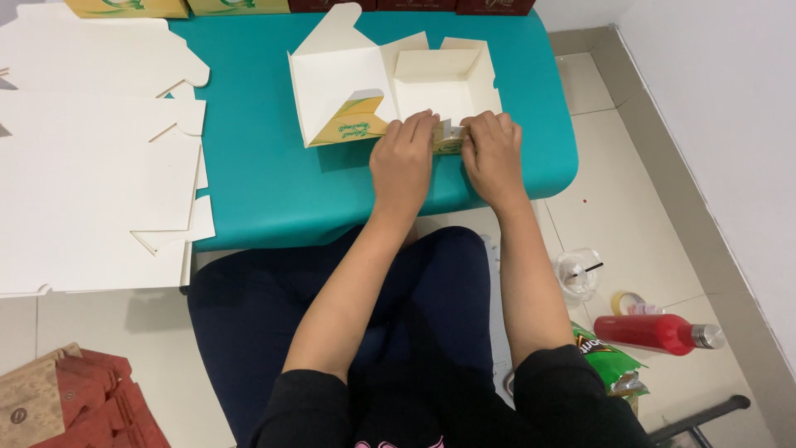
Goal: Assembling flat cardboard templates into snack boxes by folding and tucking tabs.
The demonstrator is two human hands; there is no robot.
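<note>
Cardboard box, half folded, sits near the teal table's front right edge; left hand and right hand pinch its front flap.

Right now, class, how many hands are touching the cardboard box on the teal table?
2: the left hand and right hand both press the near edge of the cardboard box on the teal table.

left hand: palm down, fingers curled | right hand: same, pinching | forearms extended forward
</note>
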